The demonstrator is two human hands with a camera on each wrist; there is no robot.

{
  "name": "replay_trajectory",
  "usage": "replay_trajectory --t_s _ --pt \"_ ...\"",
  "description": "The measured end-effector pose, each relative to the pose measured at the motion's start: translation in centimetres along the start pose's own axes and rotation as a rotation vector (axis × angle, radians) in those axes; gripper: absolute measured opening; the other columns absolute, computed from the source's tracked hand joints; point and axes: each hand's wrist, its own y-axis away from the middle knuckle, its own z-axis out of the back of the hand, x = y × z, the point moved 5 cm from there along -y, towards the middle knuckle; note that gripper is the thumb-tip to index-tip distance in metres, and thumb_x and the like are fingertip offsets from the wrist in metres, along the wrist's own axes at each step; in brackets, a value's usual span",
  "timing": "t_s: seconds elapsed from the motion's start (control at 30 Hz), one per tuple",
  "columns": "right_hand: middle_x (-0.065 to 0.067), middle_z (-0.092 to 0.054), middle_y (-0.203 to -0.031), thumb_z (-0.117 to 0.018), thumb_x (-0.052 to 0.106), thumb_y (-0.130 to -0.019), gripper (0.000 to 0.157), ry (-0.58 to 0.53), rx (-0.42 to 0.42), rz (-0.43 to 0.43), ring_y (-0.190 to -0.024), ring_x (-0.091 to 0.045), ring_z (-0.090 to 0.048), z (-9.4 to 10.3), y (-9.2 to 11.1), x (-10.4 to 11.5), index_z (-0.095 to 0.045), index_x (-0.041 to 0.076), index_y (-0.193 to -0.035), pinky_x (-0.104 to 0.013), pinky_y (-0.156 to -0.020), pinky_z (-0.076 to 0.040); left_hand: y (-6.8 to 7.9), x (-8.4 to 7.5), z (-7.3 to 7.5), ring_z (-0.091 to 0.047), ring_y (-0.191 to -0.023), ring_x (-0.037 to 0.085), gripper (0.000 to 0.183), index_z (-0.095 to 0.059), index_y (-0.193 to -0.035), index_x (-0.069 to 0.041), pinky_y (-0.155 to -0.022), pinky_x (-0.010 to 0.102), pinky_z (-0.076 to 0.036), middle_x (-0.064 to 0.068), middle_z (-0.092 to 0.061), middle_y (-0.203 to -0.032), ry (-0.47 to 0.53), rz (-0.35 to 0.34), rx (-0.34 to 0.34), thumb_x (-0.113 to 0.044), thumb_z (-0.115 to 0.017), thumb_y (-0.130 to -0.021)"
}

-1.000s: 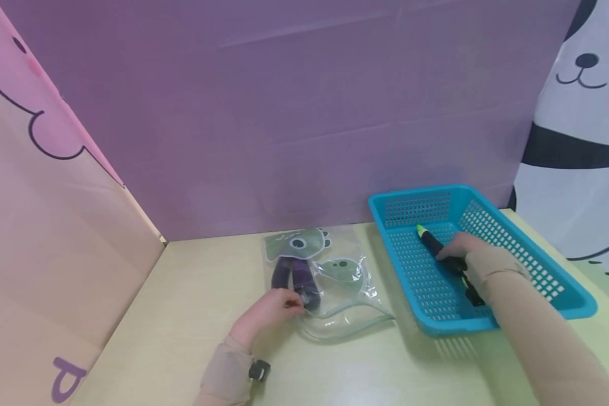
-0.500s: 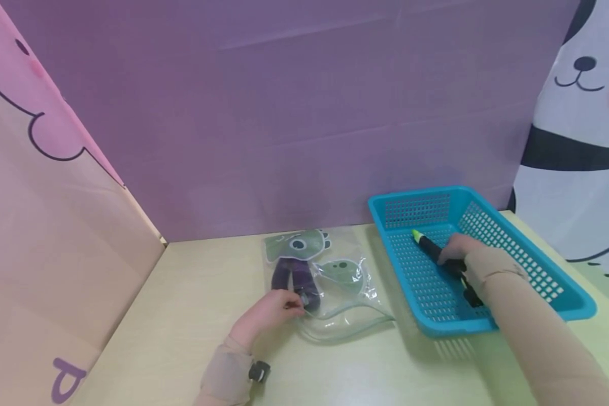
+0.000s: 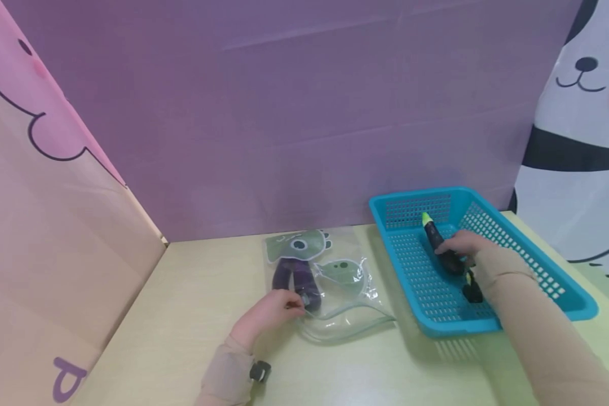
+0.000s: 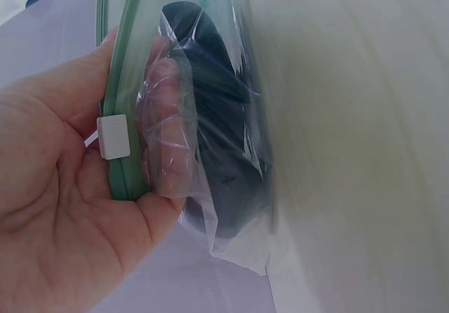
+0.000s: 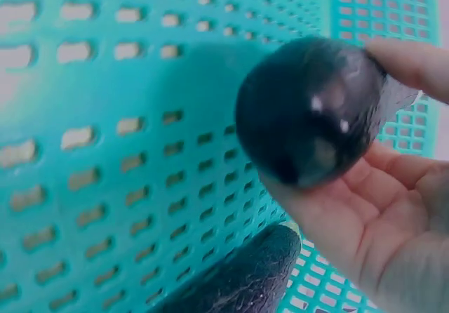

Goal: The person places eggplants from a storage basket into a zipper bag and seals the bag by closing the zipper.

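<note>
The right hand grasps a dark, glossy, eggplant-shaped piece; its fingers curl around the smooth body. The piece has a rounded, blunt end and a bright green tip, and is located within the turquoise plastic basket, whose walls and floor are perforated with small slots. A second dark piece, finely wrinkled, lies in the basket below it.

The left hand grips the transparent film bag at its edge, fingers bent around the green closure strip beside a white ribbed slider. Flat on the bench, the crinkled bag contains dark purple, elongated items.
</note>
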Motion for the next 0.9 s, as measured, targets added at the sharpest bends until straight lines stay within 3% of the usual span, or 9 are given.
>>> replay_trajectory --t_s 0.13,0.3,0.9 --pt "-0.043 -0.019 -0.141 -0.051 0.022 -0.093 0.075 -0.141 0.055 -0.002 -0.131 -0.056 -0.025 0.0 0.0 0.4 -0.01 -0.02 -0.14 -0.057 -0.098 -0.042 0.0 0.0 0.0 -0.063 -0.081 0.014 0.007 -0.068 -0.09 -0.007 -0.078 0.027 -0.053 0.002 -0.069 -0.086 -0.001 0.004 -0.001 -0.012 -0.063 -0.088" --pt "-0.041 -0.01 -0.145 -0.048 0.02 -0.095 0.076 -0.27 0.096 0.007 -0.136 -0.054 -0.017 0.0 -0.1 1.0 -0.001 -0.014 -0.143 -0.056 -0.102 -0.039 0.0 -0.2 0.1 -0.063 -0.081 0.013 0.008 -0.068 -0.09 -0.008 -0.078 0.027 -0.053 0.002 -0.069 -0.086 -0.002 0.009 0.0 -0.012 -0.063 -0.088" --pt "-0.036 0.0 -0.15 -0.04 0.032 -0.1 0.085 -0.379 0.101 0.109 -0.14 -0.049 -0.011 0.4 -0.4 1.5 0.02 -0.012 -0.14 -0.055 -0.11 -0.028 0.0 -0.1 0.1 -0.064 -0.081 0.015 0.008 -0.068 -0.09 -0.007 -0.078 0.03 -0.053 0.003 -0.069 -0.086 -0.001 0.006 0.005 -0.012 -0.063 -0.088"
